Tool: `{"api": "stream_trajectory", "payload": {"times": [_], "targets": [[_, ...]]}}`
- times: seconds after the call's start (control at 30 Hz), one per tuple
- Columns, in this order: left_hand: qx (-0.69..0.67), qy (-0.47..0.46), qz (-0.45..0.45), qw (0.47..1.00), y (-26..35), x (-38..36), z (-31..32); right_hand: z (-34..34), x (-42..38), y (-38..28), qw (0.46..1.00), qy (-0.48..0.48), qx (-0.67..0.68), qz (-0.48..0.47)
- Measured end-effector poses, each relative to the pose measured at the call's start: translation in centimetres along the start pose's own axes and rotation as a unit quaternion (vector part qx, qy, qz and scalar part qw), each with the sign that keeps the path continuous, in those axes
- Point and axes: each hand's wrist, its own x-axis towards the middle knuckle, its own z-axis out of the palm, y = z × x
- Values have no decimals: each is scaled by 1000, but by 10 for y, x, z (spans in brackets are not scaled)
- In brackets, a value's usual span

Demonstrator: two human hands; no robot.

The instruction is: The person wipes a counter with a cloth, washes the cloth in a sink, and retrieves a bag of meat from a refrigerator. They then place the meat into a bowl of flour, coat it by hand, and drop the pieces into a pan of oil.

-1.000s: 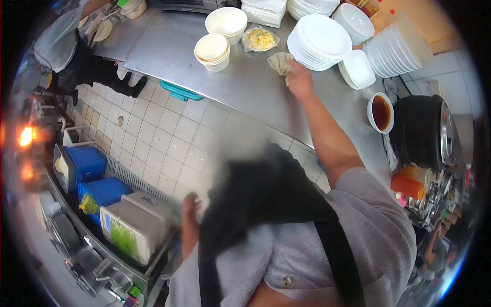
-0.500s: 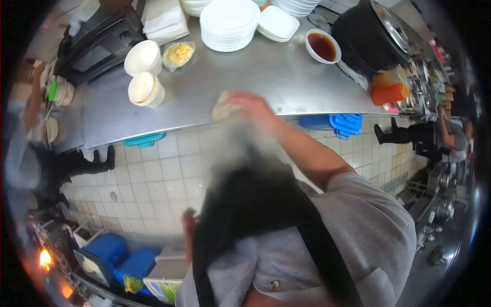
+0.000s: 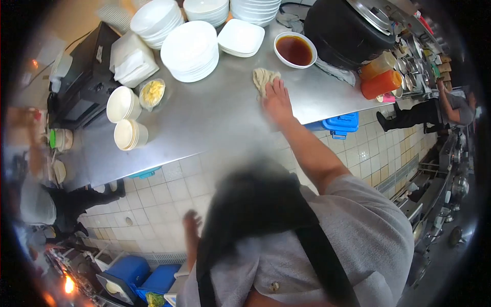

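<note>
My right hand [image 3: 279, 101] reaches over the steel counter [image 3: 215, 110], fingers stretched forward onto a crumpled beige cloth [image 3: 265, 80]. The cloth is pressed against the metal under the fingertips. Just beyond it stands a white bowl of dark reddish-brown liquid [image 3: 295, 50], apart from the cloth. Low by my side, away from the counter, hangs my left hand [image 3: 192, 221]; its fingers are slightly apart with nothing in them.
Stacked white plates [image 3: 190, 51], paper tubs [image 3: 131, 135] and a bag of yellow shreds [image 3: 152, 93] stand left. A black cooker [image 3: 345, 33] and orange bottle [image 3: 379, 85] are right. Blue bin [image 3: 341, 123] sits below. People work at both sides; flame [image 3: 69, 284] burns lower left.
My right hand and the cloth have moved from the counter's front edge farther onto the surface, toward the bowl. The view has shifted too. My left hand stays low.
</note>
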Motion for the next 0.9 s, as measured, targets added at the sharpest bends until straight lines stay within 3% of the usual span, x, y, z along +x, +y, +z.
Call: {"api": "stream_trajectory", "payload": {"times": [0.17,0.2,0.23,0.27,0.33,0.4,0.47,0.53,0.57,0.63,0.7,0.8,0.9], "targets": [[50,-18,34,998,59,5,42,11,93,14,998,-43,9,39],[97,-33,50,994,70,5,48,11,106,15,995,-63,38,61],[294,-49,152,942,94,-7,53,21,116,19,995,-63,42,72],[361,-64,200,908,96,-10,55,33,124,24,997,-37,49,56],[371,-84,193,905,95,-11,59,56,128,37,997,-7,53,52],[358,-97,164,914,87,-6,59,71,130,50,997,-74,3,-11],[358,-106,152,915,84,0,56,18,93,45,996,-58,70,23],[361,-117,152,913,86,9,54,0,60,63,994,-68,65,-64],[360,-122,154,912,88,15,53,-10,40,76,994,-66,60,-56],[356,-130,159,912,94,28,52,-30,2,113,995,9,3,-95],[346,-137,169,913,102,43,52,-46,-25,169,999,19,-28,-31],[319,-150,187,917,115,65,50,-83,-61,245,971,60,-165,163],[237,-159,201,937,133,82,48,-106,-103,321,910,104,-131,378]]}}
